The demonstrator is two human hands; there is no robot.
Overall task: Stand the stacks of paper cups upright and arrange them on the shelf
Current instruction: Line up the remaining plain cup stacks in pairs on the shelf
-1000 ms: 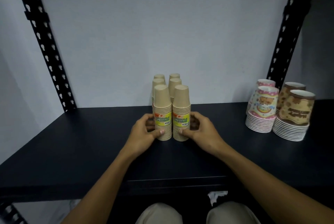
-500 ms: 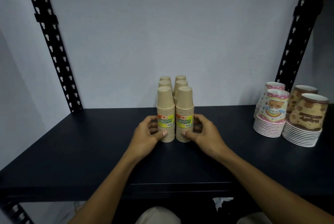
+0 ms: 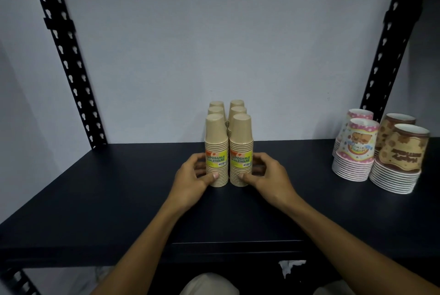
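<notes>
Several stacks of tan paper cups stand upside down in two columns at the middle of the black shelf [image 3: 95, 194]. The front left stack [image 3: 216, 142] and the front right stack [image 3: 241, 142] touch each other and carry yellow labels. My left hand [image 3: 190, 178] wraps the base of the left column, thumb on the front stack. My right hand [image 3: 269, 175] wraps the base of the right column the same way. The rear stacks [image 3: 227, 107] are mostly hidden behind the front ones.
At the right end of the shelf stand pink patterned cup stacks [image 3: 356, 149] and brown patterned cup stacks [image 3: 400, 158]. Black perforated uprights [image 3: 69, 56] [image 3: 385, 39] frame the shelf against a pale wall. My knees show below the shelf edge.
Both hands stay on the bases of the front stacks. The view has shifted slightly, so the stacks sit a little more to the right and lower than one second ago.
</notes>
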